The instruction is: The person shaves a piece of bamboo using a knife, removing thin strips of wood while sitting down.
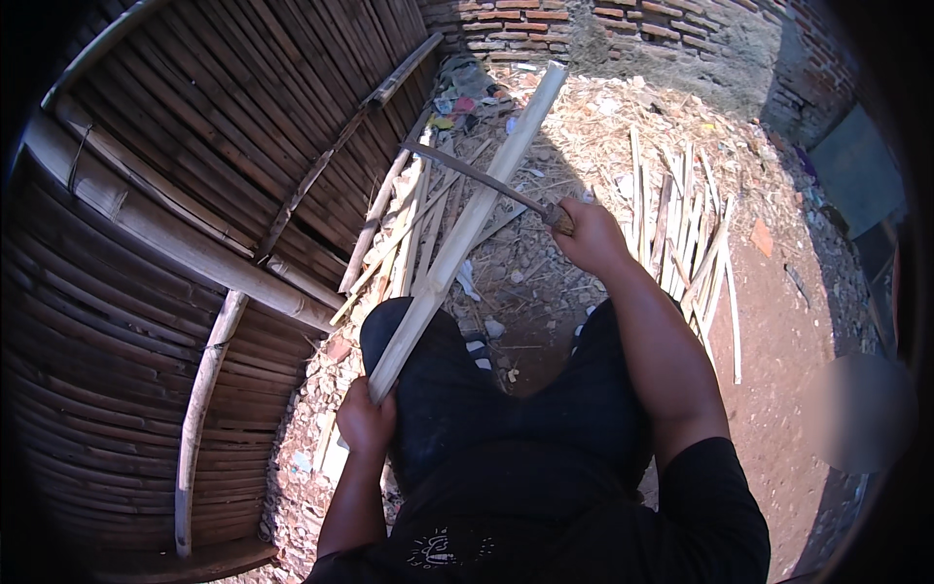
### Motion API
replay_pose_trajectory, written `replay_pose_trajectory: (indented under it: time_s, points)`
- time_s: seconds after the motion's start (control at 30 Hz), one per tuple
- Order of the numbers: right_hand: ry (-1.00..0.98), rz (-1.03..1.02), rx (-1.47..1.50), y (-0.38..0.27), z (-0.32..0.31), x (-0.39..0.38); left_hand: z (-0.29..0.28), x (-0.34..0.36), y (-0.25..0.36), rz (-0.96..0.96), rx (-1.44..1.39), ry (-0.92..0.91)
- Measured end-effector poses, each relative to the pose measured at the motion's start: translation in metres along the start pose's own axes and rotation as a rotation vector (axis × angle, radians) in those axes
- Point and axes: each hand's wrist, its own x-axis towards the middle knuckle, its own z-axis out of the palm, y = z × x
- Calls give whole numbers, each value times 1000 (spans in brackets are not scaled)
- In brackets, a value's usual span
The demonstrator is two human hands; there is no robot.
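Observation:
A long, pale split bamboo strip (449, 255) slants from my left thigh up toward the far wall. My left hand (367, 419) is closed around its near end, beside my left knee. In my right hand (590, 234) is the wooden handle of a long machete (477, 176), gripped with the fingers wrapped round it. Its dark narrow blade lies across the strip at about the upper middle, the tip reaching past it to the left. Whether the edge is cutting into the strip cannot be made out.
A bamboo-slat wall (224, 127) with round poles rises close on my left. Split bamboo sticks (696, 234) lie in a pile at the right, and more sticks (413, 229) lean by the wall. Shavings (632, 107) cover the ground before a brick wall (671, 29).

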Motion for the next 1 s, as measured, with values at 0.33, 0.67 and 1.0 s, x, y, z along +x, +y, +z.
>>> replay_pose_trajectory:
  time_s: [0.33,0.67,1.0]
  points:
    - [-215,-570,-206,-31,35,-15,-3,1,1,-14,15,-7]
    - [-25,-25,-25,-6,2,-1,-1,0,0,-3,-19,13]
    - [-102,-399,-190,-19,24,-11,-2,1,1,-23,-2,-8]
